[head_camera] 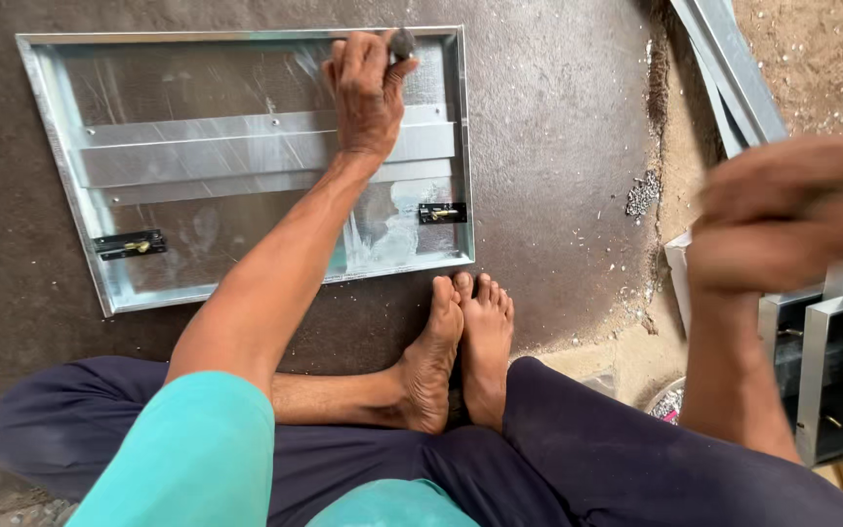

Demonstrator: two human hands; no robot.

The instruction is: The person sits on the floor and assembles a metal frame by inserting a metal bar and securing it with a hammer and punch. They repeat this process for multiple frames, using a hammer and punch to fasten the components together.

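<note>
Dark concrete floor under me, sheet-metal door panel lying flat w/ my left hand gripping a small dark knob-like tool at its top edge, right hand blurred, can't tell its grip; panel edge could cut my bare feet, being so near.

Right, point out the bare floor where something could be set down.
Bare dark floor lies between the metal panel and the sandy edge. A strip lies left of the panel. It is crowded at right, where the blurred right hand hovers over stacked metal frames.
</note>
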